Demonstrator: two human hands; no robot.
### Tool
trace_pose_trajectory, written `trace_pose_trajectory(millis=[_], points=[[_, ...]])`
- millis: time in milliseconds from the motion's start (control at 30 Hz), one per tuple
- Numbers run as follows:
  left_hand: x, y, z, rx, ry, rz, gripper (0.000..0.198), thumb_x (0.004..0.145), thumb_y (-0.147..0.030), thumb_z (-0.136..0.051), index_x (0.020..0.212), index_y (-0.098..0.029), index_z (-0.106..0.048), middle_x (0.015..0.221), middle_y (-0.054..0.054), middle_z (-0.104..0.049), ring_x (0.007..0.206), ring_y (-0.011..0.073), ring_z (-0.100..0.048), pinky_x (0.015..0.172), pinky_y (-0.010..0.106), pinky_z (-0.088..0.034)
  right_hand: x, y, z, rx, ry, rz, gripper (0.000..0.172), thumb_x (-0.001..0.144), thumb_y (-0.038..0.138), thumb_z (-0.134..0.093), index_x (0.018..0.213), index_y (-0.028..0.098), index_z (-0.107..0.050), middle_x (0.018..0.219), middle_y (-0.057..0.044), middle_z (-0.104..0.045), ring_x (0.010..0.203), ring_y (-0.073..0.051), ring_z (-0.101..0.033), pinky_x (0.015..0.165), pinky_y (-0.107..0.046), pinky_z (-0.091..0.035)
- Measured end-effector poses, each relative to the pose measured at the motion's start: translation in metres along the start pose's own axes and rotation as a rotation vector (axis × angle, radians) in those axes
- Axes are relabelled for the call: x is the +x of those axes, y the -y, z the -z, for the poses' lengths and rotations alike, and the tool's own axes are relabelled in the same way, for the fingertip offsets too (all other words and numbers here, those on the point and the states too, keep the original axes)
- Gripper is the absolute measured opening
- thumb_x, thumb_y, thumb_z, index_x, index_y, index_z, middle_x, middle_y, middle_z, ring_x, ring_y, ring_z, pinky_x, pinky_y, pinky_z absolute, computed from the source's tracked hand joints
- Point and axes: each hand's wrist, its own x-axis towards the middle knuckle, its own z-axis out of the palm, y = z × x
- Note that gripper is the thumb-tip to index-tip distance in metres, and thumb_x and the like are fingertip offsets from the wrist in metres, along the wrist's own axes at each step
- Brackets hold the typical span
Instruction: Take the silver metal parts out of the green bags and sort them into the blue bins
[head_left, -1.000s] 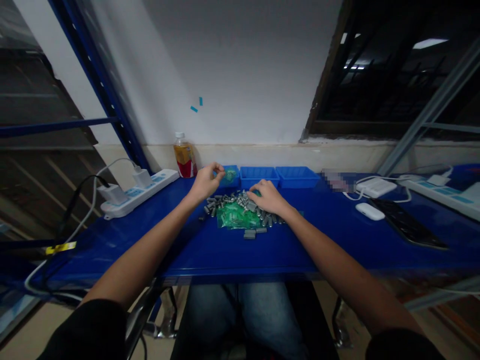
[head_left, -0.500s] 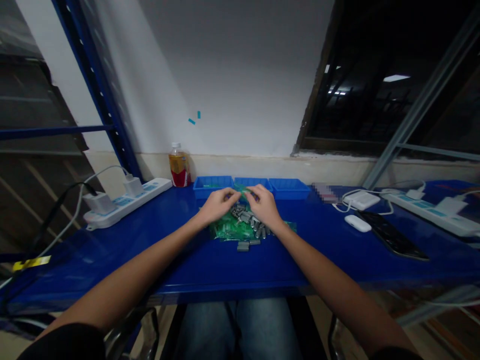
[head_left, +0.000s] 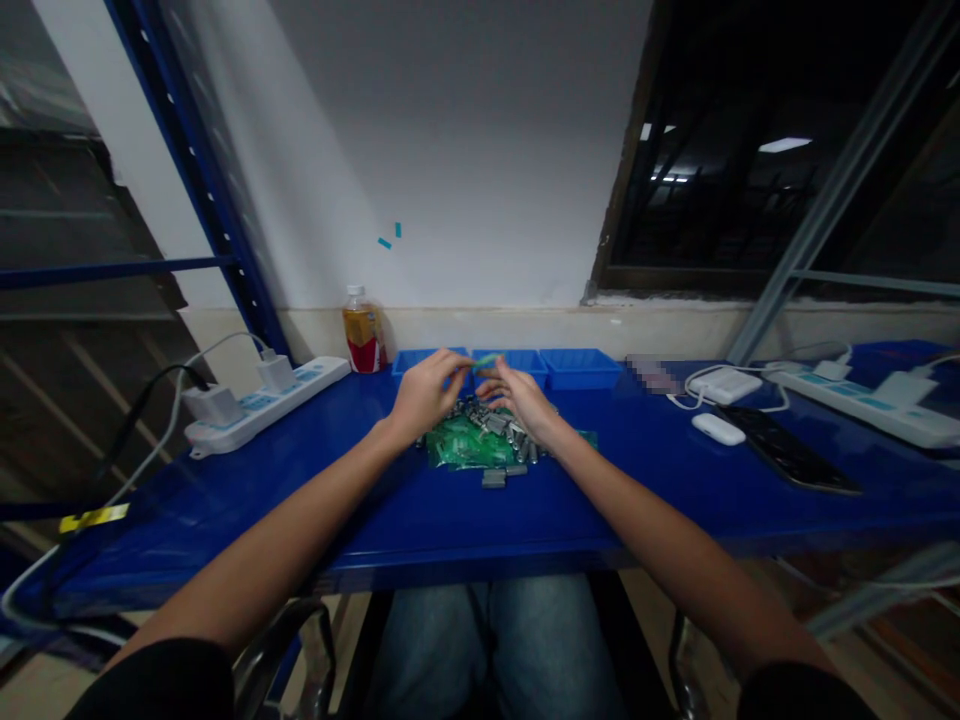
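Observation:
My left hand (head_left: pixel 426 396) pinches one end of a small green plastic bag (head_left: pixel 489 359), held up over the table. At the bag's other end is my right hand (head_left: pixel 528 402), its thumb and finger closed on the plastic and its other fingers curled loosely below. Beneath both hands lies a heap of green see-through bags (head_left: pixel 465 446), with many small silver metal pieces (head_left: pixel 496 426) on and beside it. A few metal pieces (head_left: pixel 493 479) sit apart in front of the heap. Whether the held bag contains anything is too blurred to tell.
Behind my hands stand three blue trays (head_left: pixel 581 370) in a row, near a drink bottle (head_left: pixel 363 330). Power strips lie at left (head_left: pixel 255 408) and right (head_left: pixel 862 402). A phone (head_left: pixel 787 452), a white case (head_left: pixel 718 429) and cables are on the right of the blue table (head_left: pixel 420 525).
Both hands and the green bag have risen slightly. The right hand has turned, and its lower fingers now show beneath the bag. The view has shifted a little.

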Motion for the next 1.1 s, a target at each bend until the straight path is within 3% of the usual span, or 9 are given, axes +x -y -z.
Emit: trace_pose_trajectory(millis=[133, 267, 367, 467, 600, 767, 933, 1033, 1100], points=[[-0.004, 0.000, -0.002, 0.100, 0.086, -0.180, 0.023, 0.090, -0.017, -0.043, 0.102, -0.017, -0.062, 0.096, 0.007, -0.062, 0.088, 0.0168, -0.057, 0.078, 0.029, -0.046, 0.001, 0.006, 0.003, 0.226, -0.044, -0.080, 0.058, 0.075, 0.072, -0.043, 0.072, 0.017, -0.061, 0.061, -0.002, -0.057, 0.056, -0.012, -0.052, 0.051, -0.022, -0.038], [-0.004, 0.002, -0.002, 0.108, 0.109, -0.149, 0.025, 0.088, -0.015, -0.043, 0.100, -0.018, -0.064, 0.097, 0.008, -0.061, 0.092, 0.0191, -0.054, 0.082, 0.033, -0.044, 0.005, -0.001, 0.009, 0.016, -0.180, -0.024, 0.038, 0.074, 0.054, -0.057, 0.066, 0.017, -0.059, 0.054, 0.002, -0.048, 0.050, -0.011, -0.043, 0.049, -0.023, -0.033], [-0.002, 0.005, -0.005, -0.070, 0.151, 0.051, 0.022, 0.085, -0.022, -0.049, 0.101, -0.018, -0.064, 0.096, 0.008, -0.062, 0.091, 0.0205, -0.055, 0.079, 0.034, -0.045, 0.005, -0.007, 0.012, -0.397, -0.243, 0.250, 0.025, 0.081, 0.037, -0.053, 0.075, 0.017, -0.067, 0.061, 0.001, -0.047, 0.060, -0.014, -0.046, 0.059, -0.026, -0.038], [0.002, 0.007, -0.010, -0.478, 0.205, 0.443, 0.035, 0.087, -0.042, -0.046, 0.099, -0.013, -0.061, 0.085, 0.009, -0.064, 0.078, 0.0186, -0.060, 0.063, 0.028, -0.045, 0.001, -0.008, 0.013, -0.712, -0.235, 0.514, 0.026, 0.083, 0.021, -0.048, 0.098, 0.020, -0.070, 0.081, -0.004, -0.050, 0.078, -0.017, -0.050, 0.073, -0.030, -0.042], [0.004, 0.010, -0.015, -0.754, 0.167, 0.735, 0.037, 0.082, -0.047, -0.053, 0.090, -0.012, -0.058, 0.076, 0.007, -0.063, 0.061, 0.0143, -0.059, 0.051, 0.022, -0.040, -0.002, -0.008, 0.011, -0.789, -0.176, 0.579, 0.042, 0.079, 0.008, -0.044, 0.111, 0.023, -0.067, 0.099, -0.007, -0.046, 0.085, -0.016, -0.051, 0.083, -0.032, -0.043], [0.000, 0.015, -0.011, -0.322, -0.031, 0.392, 0.018, 0.083, -0.032, -0.054, 0.088, -0.016, -0.055, 0.077, 0.003, -0.060, 0.069, 0.0152, -0.058, 0.062, 0.026, -0.046, 0.002, -0.005, 0.008, -0.607, -0.220, 0.356, 0.029, 0.076, 0.014, -0.048, 0.093, 0.017, -0.072, 0.098, -0.008, -0.051, 0.085, -0.017, -0.052, 0.083, -0.033, -0.043], [-0.006, 0.007, -0.006, 0.090, 0.146, -0.162, 0.017, 0.090, -0.022, -0.044, 0.094, -0.017, -0.059, 0.096, 0.008, -0.060, 0.091, 0.0191, -0.053, 0.082, 0.032, -0.043, 0.008, -0.003, 0.011, -0.127, -0.133, -0.042, 0.042, 0.082, 0.052, -0.047, 0.076, 0.014, -0.065, 0.062, -0.002, -0.056, 0.061, -0.015, -0.055, 0.057, -0.024, -0.039], [-0.007, 0.001, -0.010, 0.083, 0.222, -0.186, 0.019, 0.090, -0.026, -0.045, 0.094, -0.018, -0.061, 0.100, 0.009, -0.061, 0.093, 0.0205, -0.052, 0.083, 0.034, -0.041, 0.007, -0.006, 0.013, -0.177, -0.252, 0.047, 0.037, 0.077, 0.051, -0.054, 0.069, 0.016, -0.061, 0.054, 0.001, -0.054, 0.052, -0.013, -0.050, 0.051, -0.023, -0.036], [-0.005, 0.001, -0.012, -0.022, 0.237, -0.051, 0.022, 0.089, -0.034, -0.048, 0.091, -0.017, -0.063, 0.095, 0.007, -0.063, 0.090, 0.0207, -0.053, 0.083, 0.034, -0.041, 0.005, -0.006, 0.014, -0.356, -0.275, 0.200, 0.031, 0.080, 0.044, -0.054, 0.066, 0.018, -0.062, 0.053, 0.001, -0.055, 0.054, -0.014, -0.050, 0.055, -0.025, -0.037]])
